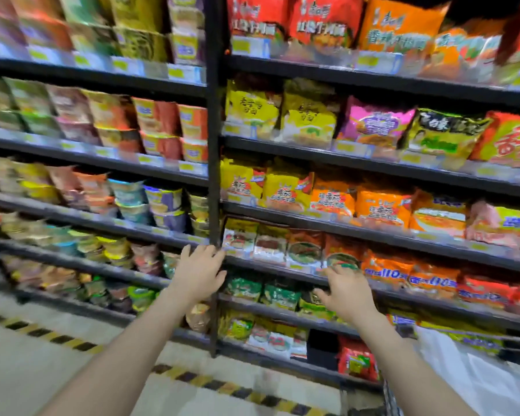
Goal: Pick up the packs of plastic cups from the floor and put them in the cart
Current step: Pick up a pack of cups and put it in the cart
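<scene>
You stood before a tall run of dark shelving [213, 175] stocked to its top edge with instant noodles: cup tubs [162, 199] on the left bays, bright foil bags [285, 190] on the right, all smeared by motion blur. Below it ran pale floor [42, 370] edged by a yellow-and-black hazard stripe [192, 378] parallel to the shelf foot. At the lower right corner of the view lay something white and translucent [475, 376], possibly bagged plastic with a cart rim beside it, though the blur was too heavy to tell; no pack of cups could be made out for certain on the floor. Both your arms reached forward, empty. Your left hand [199, 273] hung with fingers straight and loosely spread, in front of the shelf upright, contact unclear. Your right hand [347, 292] was likewise released, fingers gently bent, grasping nothing, before the front edge of a lower shelf. Judged from the task, the packs should be light, their film wrap slick and crackly, the cups inside easily crushed; you would do best to take a sleeve around its middle with a broad, gentle hold, or support it at both ends
</scene>
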Demonstrator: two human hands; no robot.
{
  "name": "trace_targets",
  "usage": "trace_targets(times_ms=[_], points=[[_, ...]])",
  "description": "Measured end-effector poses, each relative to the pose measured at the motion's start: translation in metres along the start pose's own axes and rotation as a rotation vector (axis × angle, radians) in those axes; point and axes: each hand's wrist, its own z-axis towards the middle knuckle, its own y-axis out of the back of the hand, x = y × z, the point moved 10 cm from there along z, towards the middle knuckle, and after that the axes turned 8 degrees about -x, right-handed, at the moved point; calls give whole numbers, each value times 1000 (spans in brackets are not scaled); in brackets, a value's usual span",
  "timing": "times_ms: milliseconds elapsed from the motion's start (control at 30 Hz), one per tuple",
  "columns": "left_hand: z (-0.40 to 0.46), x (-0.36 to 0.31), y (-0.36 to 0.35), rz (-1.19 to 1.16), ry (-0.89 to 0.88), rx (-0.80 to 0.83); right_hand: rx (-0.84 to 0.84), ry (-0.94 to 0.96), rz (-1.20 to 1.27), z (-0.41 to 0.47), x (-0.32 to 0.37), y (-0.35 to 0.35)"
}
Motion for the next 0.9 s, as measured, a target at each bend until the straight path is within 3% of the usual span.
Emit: trace_targets(times_ms=[100, 467, 900], points=[[-55, 61, 11, -20, 164, 103, -11, 154, 20, 6, 76, 8], [-297, 261, 85, 178, 661, 206, -65, 626, 155, -32, 385, 46], [-565, 443, 177, 311, 1005, 258, -44, 930, 338, -147, 710, 91]])
